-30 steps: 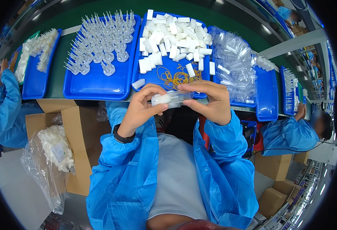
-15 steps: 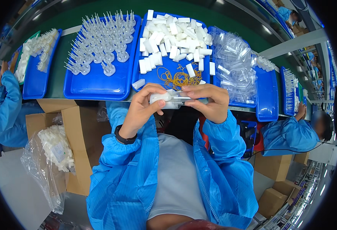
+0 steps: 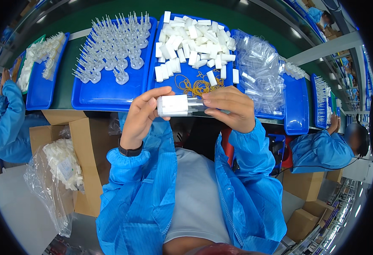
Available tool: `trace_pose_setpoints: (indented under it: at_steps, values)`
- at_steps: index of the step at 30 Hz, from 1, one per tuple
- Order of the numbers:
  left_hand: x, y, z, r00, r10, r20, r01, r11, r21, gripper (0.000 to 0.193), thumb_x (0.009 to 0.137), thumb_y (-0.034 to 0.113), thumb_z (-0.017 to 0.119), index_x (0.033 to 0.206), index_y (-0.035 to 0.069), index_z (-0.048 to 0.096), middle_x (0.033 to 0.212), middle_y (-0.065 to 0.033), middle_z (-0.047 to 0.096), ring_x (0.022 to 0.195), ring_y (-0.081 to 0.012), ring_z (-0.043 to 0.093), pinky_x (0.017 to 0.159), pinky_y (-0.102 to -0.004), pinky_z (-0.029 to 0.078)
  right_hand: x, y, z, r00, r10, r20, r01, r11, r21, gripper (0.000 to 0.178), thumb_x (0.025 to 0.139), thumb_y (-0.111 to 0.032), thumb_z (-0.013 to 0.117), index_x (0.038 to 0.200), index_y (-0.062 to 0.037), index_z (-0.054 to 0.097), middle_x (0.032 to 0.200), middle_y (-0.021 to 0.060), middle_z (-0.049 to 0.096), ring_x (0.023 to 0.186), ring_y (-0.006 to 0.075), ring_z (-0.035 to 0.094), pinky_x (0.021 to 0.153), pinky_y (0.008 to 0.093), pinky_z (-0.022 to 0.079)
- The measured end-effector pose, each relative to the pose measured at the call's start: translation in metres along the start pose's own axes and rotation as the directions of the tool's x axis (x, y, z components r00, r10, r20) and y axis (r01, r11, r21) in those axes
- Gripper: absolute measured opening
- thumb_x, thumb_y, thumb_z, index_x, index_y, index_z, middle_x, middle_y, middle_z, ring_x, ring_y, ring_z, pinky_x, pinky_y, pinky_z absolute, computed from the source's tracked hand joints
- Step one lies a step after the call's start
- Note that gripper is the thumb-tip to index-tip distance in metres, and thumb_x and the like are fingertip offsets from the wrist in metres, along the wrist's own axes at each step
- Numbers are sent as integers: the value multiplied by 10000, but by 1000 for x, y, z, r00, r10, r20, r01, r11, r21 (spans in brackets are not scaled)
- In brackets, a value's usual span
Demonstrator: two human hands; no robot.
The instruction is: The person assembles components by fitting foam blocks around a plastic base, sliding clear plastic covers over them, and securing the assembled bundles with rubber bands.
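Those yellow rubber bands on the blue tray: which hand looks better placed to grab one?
Probably the right hand: it lies just below the yellow rubber bands, gripping only the bundle's clear end, while the left hand wraps the white bundle.

I held a small bundle of white rectangular plastic pieces inside a clear plastic sleeve (image 3: 181, 106), lying level between my hands. My left hand (image 3: 142, 115) pinched its white end with thumb and fingertips; my right hand (image 3: 229, 106) gripped the clear end. The bundle sat just nearer to me than the tray edge beyond my fingers.
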State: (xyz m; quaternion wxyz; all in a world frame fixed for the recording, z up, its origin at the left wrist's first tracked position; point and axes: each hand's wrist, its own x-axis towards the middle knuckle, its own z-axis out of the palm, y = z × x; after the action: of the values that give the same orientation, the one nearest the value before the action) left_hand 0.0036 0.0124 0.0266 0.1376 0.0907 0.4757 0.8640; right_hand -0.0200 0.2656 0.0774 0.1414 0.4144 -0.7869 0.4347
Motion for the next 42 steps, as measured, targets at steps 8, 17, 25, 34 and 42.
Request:
trace_pose_setpoints:
  at_steps: [8, 17, 25, 34, 42]
  values:
    - [-1, -38, 0, 978, -144, 151, 203, 819, -537, 320, 925, 323, 531, 1148, 94, 540, 1050, -66, 555, 712, -71, 529, 464, -147, 379, 11, -4, 14, 997, -73, -7, 73, 997, 3, 281, 675, -59, 758, 947, -38, 693, 951, 99, 680, 881, 242, 651, 723, 328, 514]
    - [8, -38, -17, 971, -144, 193, 205, 914, -351, 352, 938, 360, 492, 1112, 55, 517, 1125, -122, 527, 677, -129, 595, 503, -228, 537, 11, -5, 14, 997, 8, 83, -15, 997, 76, 200, 785, -121, 683, 958, -22, 683, 954, 86, 675, 903, 257, 630, 793, 350, 490]
    - [7, -17, -32, 996, -41, 84, 64, 953, -295, 322, 884, 338, 595, 1012, 81, 448, 1163, -190, 495, 767, -214, 630, 505, -217, 545, -19, 56, -42, 936, 293, -193, -340, 621, -706, 236, 699, -85, 680, 935, -83, 670, 910, 94, 587, 910, 274, 523, 755, 399, 417]
    - [2, -11, -26, 998, -59, 16, 61, 953, -296, 455, 828, 248, 661, 1177, 91, 415, 1169, -166, 518, 877, -243, 627, 535, -205, 521, -32, 89, -55, 870, 471, -143, -325, 332, -886, 259, 621, -143, 751, 870, -113, 687, 874, 53, 547, 923, 249, 488, 765, 384, 386]
    - [1, -4, -9, 999, -13, -49, 10, 999, -47, 466, 773, 8, 675, 1185, 45, 461, 1144, -82, 493, 973, -168, 560, 640, -234, 551, -2, 39, -46, 831, 466, -306, -535, 820, -203, 269, 736, -42, 697, 1000, -46, 649, 902, 95, 658, 761, 183, 607, 667, 303, 476]
